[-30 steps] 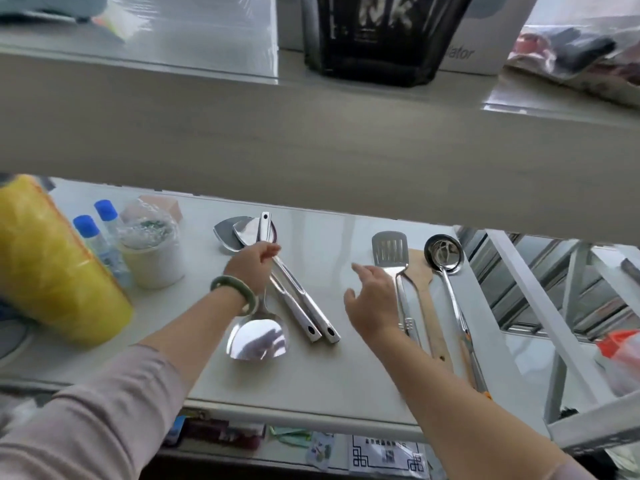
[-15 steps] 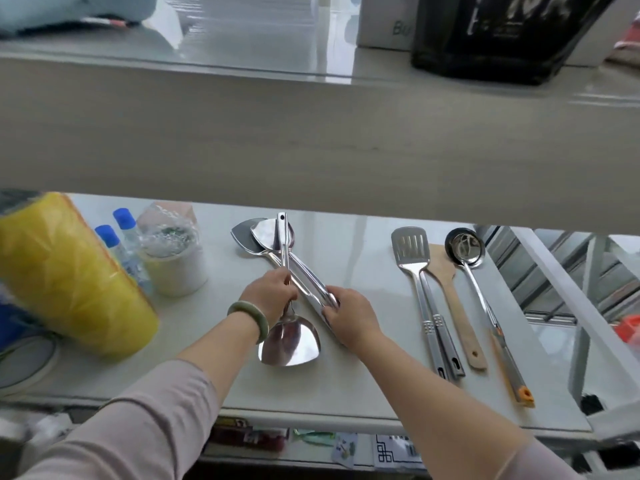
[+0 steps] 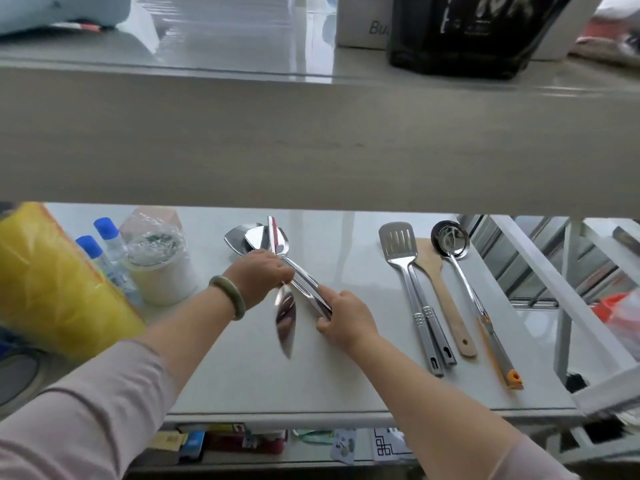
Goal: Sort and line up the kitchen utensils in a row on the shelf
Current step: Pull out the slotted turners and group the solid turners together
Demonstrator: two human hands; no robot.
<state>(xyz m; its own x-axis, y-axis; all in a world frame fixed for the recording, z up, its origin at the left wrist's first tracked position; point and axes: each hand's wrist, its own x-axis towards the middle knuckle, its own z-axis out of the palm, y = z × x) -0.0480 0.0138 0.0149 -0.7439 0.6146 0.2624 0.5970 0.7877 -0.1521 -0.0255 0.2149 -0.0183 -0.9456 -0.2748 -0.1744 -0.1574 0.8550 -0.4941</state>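
On the white shelf a pile of steel turners lies at the middle. My left hand grips one steel turner, its blade tilted on edge toward me and its handle pointing away. My right hand is closed on the handle ends of two steel turners whose blades rest at the back. At the right, side by side with heads away from me, lie a slotted turner, a wooden spatula and a steel ladle with an orange handle tip.
A yellow bag, two blue-capped bottles and a wrapped white cup stand at the left. The upper shelf's thick front edge overhangs the back. White rack bars run along the right.
My right hand came left from the slotted turner and closed on the two handles. My left hand lifted its turner, whose blade turned from flat onto its edge.
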